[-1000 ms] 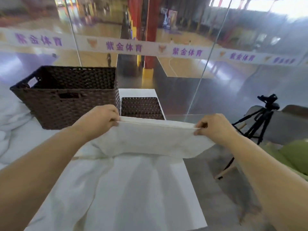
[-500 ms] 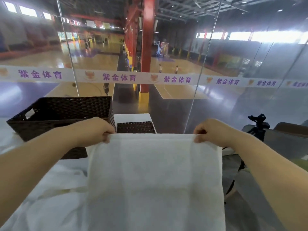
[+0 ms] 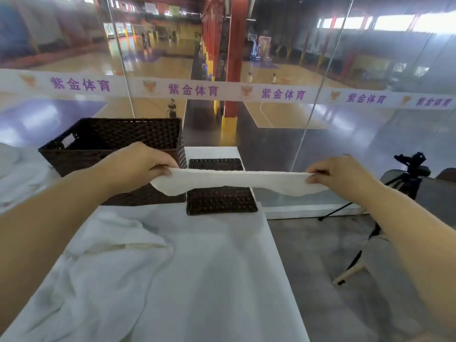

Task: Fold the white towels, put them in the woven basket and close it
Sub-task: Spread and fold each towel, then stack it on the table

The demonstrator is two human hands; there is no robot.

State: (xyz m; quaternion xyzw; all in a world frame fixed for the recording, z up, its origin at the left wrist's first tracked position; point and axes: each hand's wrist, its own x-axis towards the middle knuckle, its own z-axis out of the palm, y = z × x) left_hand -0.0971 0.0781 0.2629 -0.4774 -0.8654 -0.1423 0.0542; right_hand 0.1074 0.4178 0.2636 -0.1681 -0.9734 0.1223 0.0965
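Head view is showing both hands holding a white terry towel up in the air, stretched into a narrow horizontal band just in front of the dark brown rectangular woven basket. The left hand is pinching the towel's left end, fingers curled round the cloth, right in front of the basket's near wall. The right hand is pinching the other end, well to the right of the basket. The basket is standing open on the white-covered surface, and its inside is too dark to read. A flat dark brown woven lid is lying on the surface just to the right of the basket, partly hidden behind the stretched towel. A crumpled heap of white towels is lying nearer to the person than the basket, beside the left forearm. A black camera tripod is standing on the floor far to the right of the basket.
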